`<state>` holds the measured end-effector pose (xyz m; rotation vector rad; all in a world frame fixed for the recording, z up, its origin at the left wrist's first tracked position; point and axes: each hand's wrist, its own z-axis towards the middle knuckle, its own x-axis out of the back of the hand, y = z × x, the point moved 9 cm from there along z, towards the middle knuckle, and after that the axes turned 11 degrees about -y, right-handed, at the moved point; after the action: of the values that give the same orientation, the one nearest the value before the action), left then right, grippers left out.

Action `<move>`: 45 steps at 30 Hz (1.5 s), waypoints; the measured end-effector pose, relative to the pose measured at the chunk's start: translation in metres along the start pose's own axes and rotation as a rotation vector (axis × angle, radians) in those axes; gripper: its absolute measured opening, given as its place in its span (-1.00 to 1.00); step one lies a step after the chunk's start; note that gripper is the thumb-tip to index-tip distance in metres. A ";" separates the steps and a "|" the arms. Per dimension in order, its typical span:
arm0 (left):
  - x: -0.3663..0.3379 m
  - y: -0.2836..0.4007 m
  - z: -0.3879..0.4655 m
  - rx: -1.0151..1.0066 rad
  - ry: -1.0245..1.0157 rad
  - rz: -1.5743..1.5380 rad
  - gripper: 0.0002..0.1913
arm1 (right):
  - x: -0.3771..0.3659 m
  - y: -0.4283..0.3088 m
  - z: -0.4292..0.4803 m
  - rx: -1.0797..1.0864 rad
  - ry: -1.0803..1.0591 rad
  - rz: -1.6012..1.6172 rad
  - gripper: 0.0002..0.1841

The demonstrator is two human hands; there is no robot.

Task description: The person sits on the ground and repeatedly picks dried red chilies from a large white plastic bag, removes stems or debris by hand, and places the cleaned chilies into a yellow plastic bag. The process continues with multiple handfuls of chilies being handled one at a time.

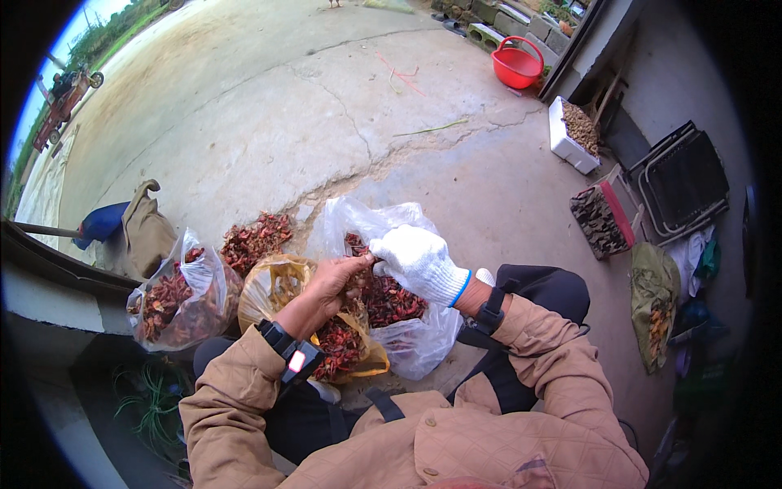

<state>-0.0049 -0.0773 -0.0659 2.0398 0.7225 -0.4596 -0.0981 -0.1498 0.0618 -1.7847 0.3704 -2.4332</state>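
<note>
Over the open bags, my bare left hand (333, 282) and my right hand (416, 260), in a white knit glove, meet at the fingertips. A small dark thing is pinched between them, too small to name. Dark red dried plant pieces (391, 301), perhaps peppers or flower calyces, lie in a clear plastic bag (418, 351) under my right hand. Below my left hand, a yellow plastic bag (374, 360) holds more red pieces. Another clear bag (208, 293) of them stands at the left, beside a loose red heap (255, 241) on the concrete floor.
A red plastic basin (517, 66) stands by the doorway. To the right are a white foam box (568, 147) with tan pieces, a camouflage-covered stool (602, 223), a folded black chair (684, 183) and a green sack (650, 287). A brown cloth (146, 232) lies at the left.
</note>
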 end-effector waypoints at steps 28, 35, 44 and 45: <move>-0.009 0.005 0.017 -0.093 -0.124 -0.382 -0.84 | -0.016 0.033 -0.006 -0.378 0.117 0.829 -0.83; -0.013 0.010 0.010 -0.120 -0.187 -0.368 -0.85 | -0.044 0.051 -0.016 -0.625 -0.026 1.349 -0.73; -0.009 0.012 0.005 -0.165 -0.151 -0.390 -0.89 | -0.012 0.038 -0.006 -0.361 -0.003 0.825 -0.61; -0.007 0.012 0.005 -0.173 -0.121 -0.391 -0.88 | -0.008 0.036 -0.004 -0.319 0.018 0.744 -0.61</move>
<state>-0.0031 -0.0888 -0.0569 1.6951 1.0534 -0.7105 -0.1013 -0.1820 0.0446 -1.3547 1.2250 -1.9191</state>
